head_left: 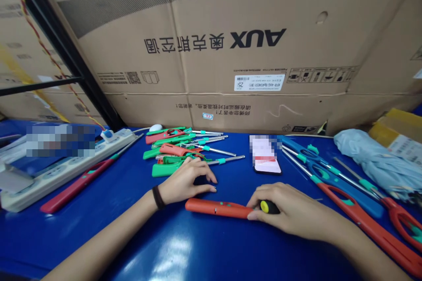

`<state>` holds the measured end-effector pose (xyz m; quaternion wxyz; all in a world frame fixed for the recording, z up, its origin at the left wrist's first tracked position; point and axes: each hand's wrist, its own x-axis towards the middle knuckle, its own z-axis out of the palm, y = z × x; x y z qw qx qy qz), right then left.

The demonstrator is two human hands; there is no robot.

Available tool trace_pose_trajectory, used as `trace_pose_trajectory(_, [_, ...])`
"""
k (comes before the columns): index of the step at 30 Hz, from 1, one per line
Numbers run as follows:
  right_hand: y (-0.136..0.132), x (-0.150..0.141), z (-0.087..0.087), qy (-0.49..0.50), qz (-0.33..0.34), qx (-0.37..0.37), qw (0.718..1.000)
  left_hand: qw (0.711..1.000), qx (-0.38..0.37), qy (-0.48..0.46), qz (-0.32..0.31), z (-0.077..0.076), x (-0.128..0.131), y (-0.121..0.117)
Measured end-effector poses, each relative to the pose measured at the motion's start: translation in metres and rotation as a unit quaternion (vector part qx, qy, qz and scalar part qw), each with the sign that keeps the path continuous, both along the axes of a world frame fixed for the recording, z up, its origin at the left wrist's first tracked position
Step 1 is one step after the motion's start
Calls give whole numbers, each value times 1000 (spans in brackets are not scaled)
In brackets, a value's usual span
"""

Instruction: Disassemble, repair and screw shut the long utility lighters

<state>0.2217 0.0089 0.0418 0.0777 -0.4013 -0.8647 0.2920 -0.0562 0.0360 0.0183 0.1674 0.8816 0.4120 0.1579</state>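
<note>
My right hand (283, 208) is closed at the right end of an orange stick lighter body (214, 208) that lies on the blue table. A screwdriver (268, 207) with a black and yellow handle is tucked in that same hand; its shaft is hidden. My left hand (191, 180), with a dark band at the wrist, hovers above the lighter's left part. Its thumb and fingers are curved but apart, and a tiny dark speck shows by the thumb tip, too small to name. Behind it lie several green and red stick lighters (166, 169) with metal tubes.
A lit phone (267, 164) lies at the back centre. On the right are blue and orange lighters (369, 224) and a pale blue plastic bag (365, 158). A white power strip (66, 171) and a red lighter (79, 184) lie left. A large cardboard box (211, 70) stands behind.
</note>
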Motion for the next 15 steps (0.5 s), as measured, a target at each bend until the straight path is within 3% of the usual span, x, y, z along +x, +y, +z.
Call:
trace_pose_trajectory(6, [1, 2, 2, 27, -14, -27, 999, 1000, 2, -20, -16, -3, 5, -2])
trace_pose_trajectory(15, [11, 0, -13, -40, -70, 68, 994, 992, 27, -120, 28, -3, 1, 1])
